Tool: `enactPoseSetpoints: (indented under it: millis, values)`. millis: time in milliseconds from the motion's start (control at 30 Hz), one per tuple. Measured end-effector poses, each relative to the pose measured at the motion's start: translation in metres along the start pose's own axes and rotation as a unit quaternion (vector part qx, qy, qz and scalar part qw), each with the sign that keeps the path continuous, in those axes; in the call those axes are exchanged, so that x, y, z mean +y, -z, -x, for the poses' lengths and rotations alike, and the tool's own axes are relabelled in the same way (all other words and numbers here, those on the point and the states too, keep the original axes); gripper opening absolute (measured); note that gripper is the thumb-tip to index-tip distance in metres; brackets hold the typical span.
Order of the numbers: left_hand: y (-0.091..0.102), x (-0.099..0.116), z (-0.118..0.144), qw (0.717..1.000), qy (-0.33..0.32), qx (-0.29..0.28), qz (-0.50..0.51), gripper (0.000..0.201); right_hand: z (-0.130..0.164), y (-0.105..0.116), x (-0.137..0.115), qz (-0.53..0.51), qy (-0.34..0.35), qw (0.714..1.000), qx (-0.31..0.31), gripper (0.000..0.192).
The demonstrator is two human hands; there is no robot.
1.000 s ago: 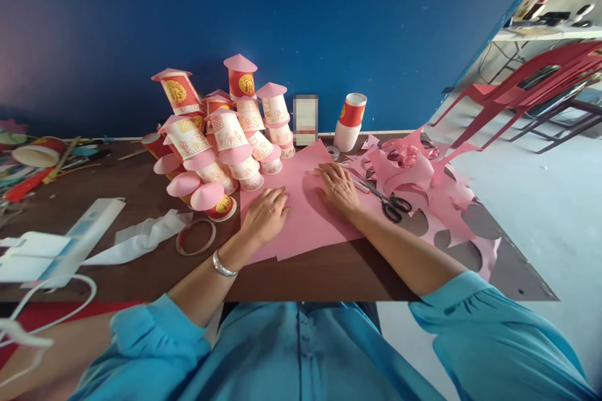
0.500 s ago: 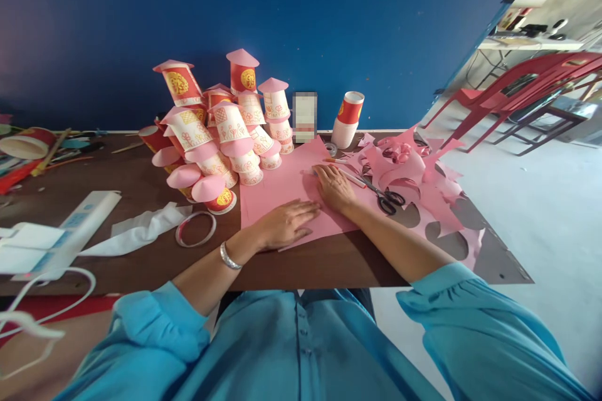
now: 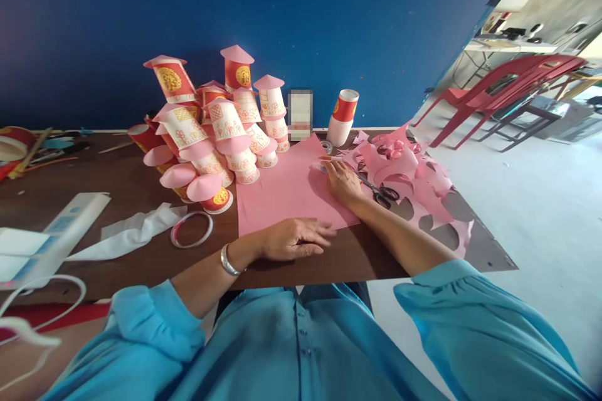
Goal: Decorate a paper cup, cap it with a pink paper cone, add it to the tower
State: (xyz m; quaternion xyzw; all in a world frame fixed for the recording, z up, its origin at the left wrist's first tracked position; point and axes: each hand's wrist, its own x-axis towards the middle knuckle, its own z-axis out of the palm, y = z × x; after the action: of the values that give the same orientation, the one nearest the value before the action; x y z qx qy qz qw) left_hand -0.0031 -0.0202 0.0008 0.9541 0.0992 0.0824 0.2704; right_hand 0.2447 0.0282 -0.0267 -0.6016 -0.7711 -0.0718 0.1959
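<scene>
The left hand [image 3: 294, 239] is lying flat and open on the pink paper's [image 3: 286, 191] near edge; the right hand [image 3: 342, 179] is pressing open-palmed near the scissors [image 3: 380, 192].

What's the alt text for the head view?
Both hands press flat on a pink paper sheet on a brown table: left hand at its near edge, right hand farther back beside scissors. Paper cups stand stacked behind.

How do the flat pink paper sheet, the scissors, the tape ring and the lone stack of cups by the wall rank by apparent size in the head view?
1. pink paper sheet, under both hands, clearly the largest.
2. stack of cups and tape ring: these look alike, and the ring lies nearer the camera, so unranked.
3. scissors, smallest, partly hidden by the right hand.
</scene>
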Motion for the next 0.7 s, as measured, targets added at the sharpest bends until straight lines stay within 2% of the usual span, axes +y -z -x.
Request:
enactPoseSetpoints:
  millis: [67,100,133,167,200,233,267,300,333,400,467,500,600,700]
  values:
    - [0.002,0.004,0.0,0.994,0.065,0.077,-0.032,0.057,0.001,-0.002,0.0,-0.003,0.004,1.0,0.01,0.041]
    - [0.003,0.006,0.0,0.988,0.101,0.101,-0.053,0.068,0.001,-0.003,0.0,-0.005,0.007,1.0,0.016,0.041]
    - [0.004,0.01,0.002,0.987,0.116,0.098,-0.06,0.076,0.001,-0.003,0.001,-0.008,0.01,1.0,0.021,0.041]
    - [0.005,0.015,0.004,0.993,0.091,0.062,-0.044,0.075,0.001,-0.004,0.001,-0.011,0.013,1.0,0.025,0.041]
    - [0.006,0.021,0.005,0.999,0.037,0.013,-0.006,0.064,0.001,-0.004,0.002,-0.013,0.016,0.999,0.028,0.041]
    - [0.007,0.027,0.006,0.998,-0.028,-0.035,0.043,0.043,0.001,-0.005,0.002,-0.015,0.019,0.999,0.03,0.04]
    - [0.008,0.032,0.007,0.992,-0.068,-0.065,0.083,0.029,0.001,-0.005,0.003,-0.017,0.021,0.999,0.031,0.04]
    - [0.008,0.034,0.006,0.99,-0.079,-0.068,0.096,0.028,0.001,-0.005,0.003,-0.018,0.023,0.999,0.032,0.04]
    - [0.007,0.033,0.004,0.995,-0.05,-0.029,0.078,0.033,0.001,-0.004,0.002,-0.019,0.024,0.999,0.033,0.041]
    - [0.003,0.023,0.0,0.992,0.076,0.088,-0.045,0.061,0.002,-0.003,0.001,-0.018,0.024,0.999,0.034,0.04]
    - [-0.004,0.005,-0.002,0.963,0.193,0.124,-0.138,0.074,0.002,-0.001,-0.001,-0.011,0.023,0.999,0.034,0.038]
    - [-0.008,-0.003,-0.002,0.96,0.205,0.112,-0.154,0.077,0.002,0.001,-0.002,-0.005,0.02,0.999,0.033,0.037]
    - [-0.014,-0.014,0.002,0.973,0.152,0.082,-0.154,0.067,0.002,0.005,-0.004,0.008,0.015,0.999,0.043,0.034]
    - [-0.011,-0.002,0.004,0.986,0.085,0.07,-0.125,0.048,0.004,0.007,-0.006,-0.025,0.079,0.996,0.044,0.035]
